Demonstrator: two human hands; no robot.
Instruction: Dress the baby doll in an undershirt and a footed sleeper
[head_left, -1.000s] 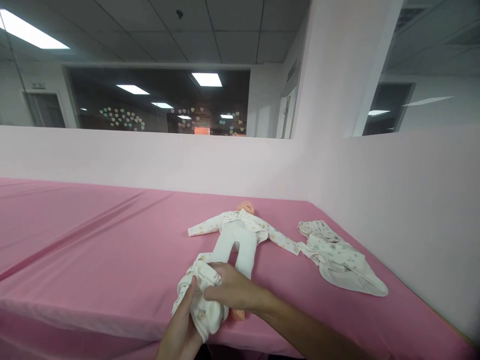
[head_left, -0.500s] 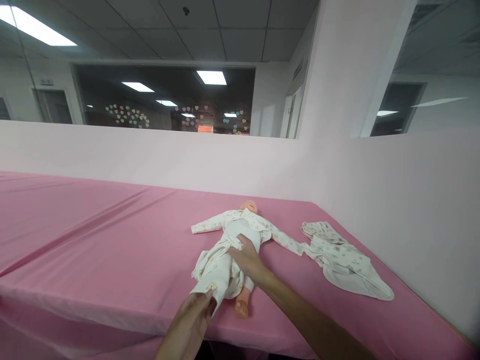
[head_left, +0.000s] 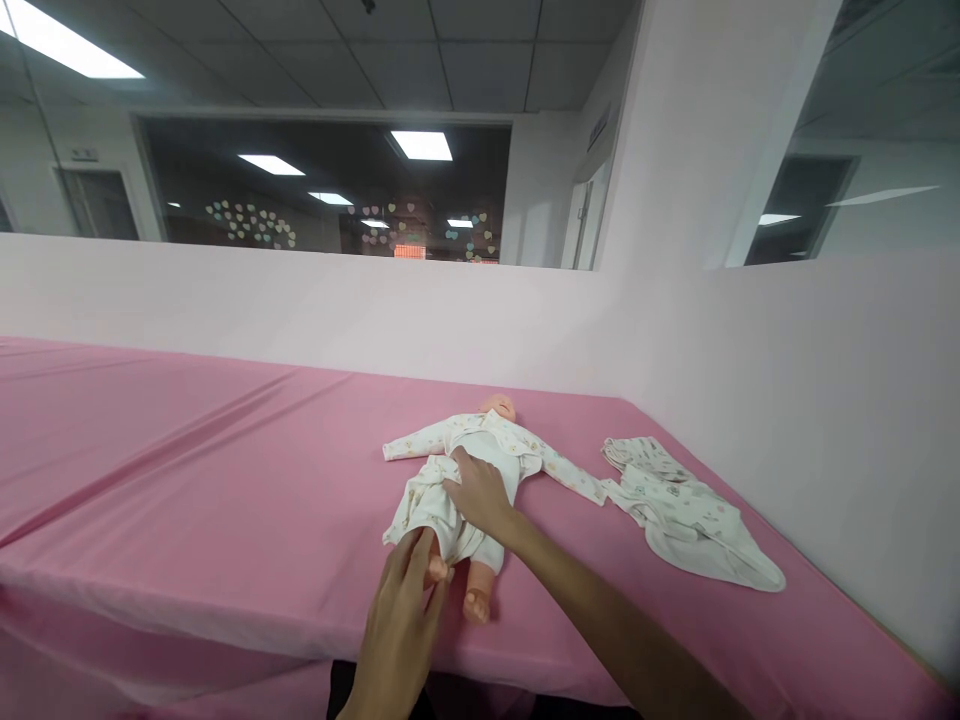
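A baby doll (head_left: 490, 463) lies on its back on a pink sheet, its head away from me and its arms spread. It wears a white printed long-sleeved top. White printed pants (head_left: 426, 503) are bunched over its hips and the leg on the left, whose foot sticks out of the cuff. My left hand (head_left: 405, 590) is closed around that lower leg at the cuff. Higher up, my right hand (head_left: 478, 492) pinches the bunched pants near the waist. The other leg (head_left: 478, 590) lies bare below the knee.
A white printed baby garment (head_left: 690, 515) lies spread to the right, touching the doll's sleeve end. The pink sheet (head_left: 225, 500) covers a wide padded surface with its front edge near me. White walls (head_left: 450, 320) with windows stand behind and at right.
The pant leg that stretched toward me has gone up the doll's leg, and the foot now shows. My left hand has moved from the cloth end to the leg. My right hand shifted slightly up-left.
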